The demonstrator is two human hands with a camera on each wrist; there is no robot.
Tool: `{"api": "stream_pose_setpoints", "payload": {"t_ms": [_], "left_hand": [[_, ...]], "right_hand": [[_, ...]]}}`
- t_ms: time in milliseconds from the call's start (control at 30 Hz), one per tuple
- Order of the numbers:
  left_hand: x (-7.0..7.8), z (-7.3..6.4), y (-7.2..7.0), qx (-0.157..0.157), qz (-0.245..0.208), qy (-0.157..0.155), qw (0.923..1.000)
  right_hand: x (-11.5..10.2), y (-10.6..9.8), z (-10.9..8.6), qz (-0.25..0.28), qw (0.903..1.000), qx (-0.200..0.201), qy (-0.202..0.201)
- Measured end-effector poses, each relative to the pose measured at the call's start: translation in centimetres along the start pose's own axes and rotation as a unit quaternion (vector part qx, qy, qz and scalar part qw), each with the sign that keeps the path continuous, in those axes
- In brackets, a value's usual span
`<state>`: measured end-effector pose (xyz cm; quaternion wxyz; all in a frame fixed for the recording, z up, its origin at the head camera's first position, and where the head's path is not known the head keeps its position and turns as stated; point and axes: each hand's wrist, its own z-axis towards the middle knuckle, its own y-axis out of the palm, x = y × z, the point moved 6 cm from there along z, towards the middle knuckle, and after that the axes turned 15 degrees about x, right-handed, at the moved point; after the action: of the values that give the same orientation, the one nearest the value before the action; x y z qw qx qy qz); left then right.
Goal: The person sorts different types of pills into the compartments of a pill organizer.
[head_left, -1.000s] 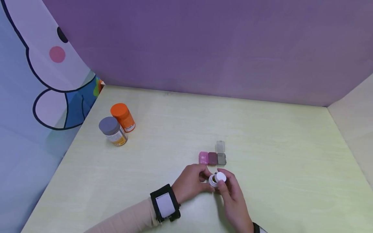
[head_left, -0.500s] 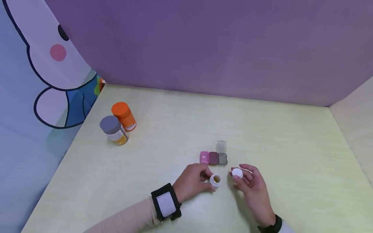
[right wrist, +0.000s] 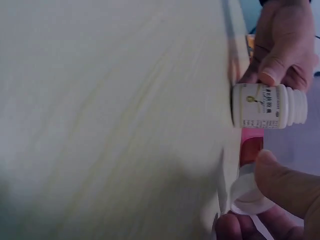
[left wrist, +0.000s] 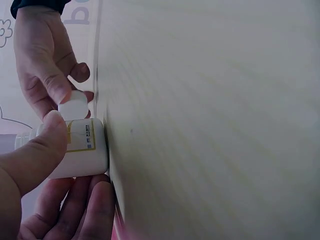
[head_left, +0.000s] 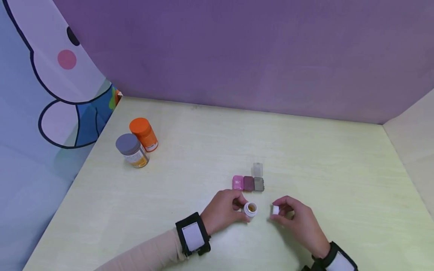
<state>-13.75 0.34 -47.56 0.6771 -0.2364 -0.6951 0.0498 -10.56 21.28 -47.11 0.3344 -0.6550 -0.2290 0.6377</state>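
My left hand (head_left: 226, 210) grips a small white pill bottle (right wrist: 262, 106) standing upright on the table, thumb on one side and fingers on the other. Its mouth is uncapped, and something yellow-brown shows inside in the head view. To the right, my right hand (head_left: 300, 220) pinches the white screw cap (head_left: 275, 210) between thumb and fingers, apart from the bottle. The right wrist view shows the cap's hollow underside. Just beyond the left hand lies a small pill case (head_left: 248, 183) with pink, plum and grey compartments; the grey one has its clear lid (head_left: 257, 169) flipped back.
An orange bottle (head_left: 144, 134) and a grey-lidded jar (head_left: 132, 150) stand side by side at the far left of the pale table (head_left: 190, 150). A purple wall panel (head_left: 237, 56) rises along the back edge.
The cap has come off the bottle, and my right hand has carried it to the right. Since half a second ago it has turned on its side. My left hand stays put with the bottle.
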Motion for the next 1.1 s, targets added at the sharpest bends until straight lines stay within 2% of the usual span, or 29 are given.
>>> {"api": "stream_pose_setpoints", "payload": {"t_ms": [100,200,533,733,867,933,1000,1100], "left_hand": [[0.0,0.1,0.0,-0.001,0.003,0.002,1.0000],[0.1,0.1,0.0,0.000,0.006,0.003,1.0000],[0.0,0.0,0.0,-0.002,0.001,-0.005,1.0000],[0.0,0.1,-0.1,-0.002,0.001,-0.003,1.0000],[0.0,0.2,0.1,-0.003,0.001,0.002,1.0000],[0.1,0.2,0.1,-0.002,0.002,0.005,1.0000],[0.1,0.2,0.1,-0.002,0.004,0.005,1.0000],[0.1,0.3,0.1,-0.003,0.009,0.001,1.0000]], "right_hand": [[-0.4,0.2,-0.2,-0.026,0.9989,0.003,-0.039],[-0.8,0.3,-0.2,-0.030,0.9979,0.004,-0.057],[-0.5,1.3,-0.2,-0.061,0.9973,-0.025,-0.032],[-0.5,1.4,-0.3,-0.053,0.9977,-0.018,-0.038],[-1.1,0.6,-0.6,-0.012,0.9984,0.026,-0.048],[-1.7,0.3,-1.0,0.038,0.9969,0.051,-0.047],[-2.6,0.3,-1.6,0.107,0.9901,0.067,-0.062],[-3.6,1.1,-2.5,0.188,0.9813,0.023,-0.033]]}}
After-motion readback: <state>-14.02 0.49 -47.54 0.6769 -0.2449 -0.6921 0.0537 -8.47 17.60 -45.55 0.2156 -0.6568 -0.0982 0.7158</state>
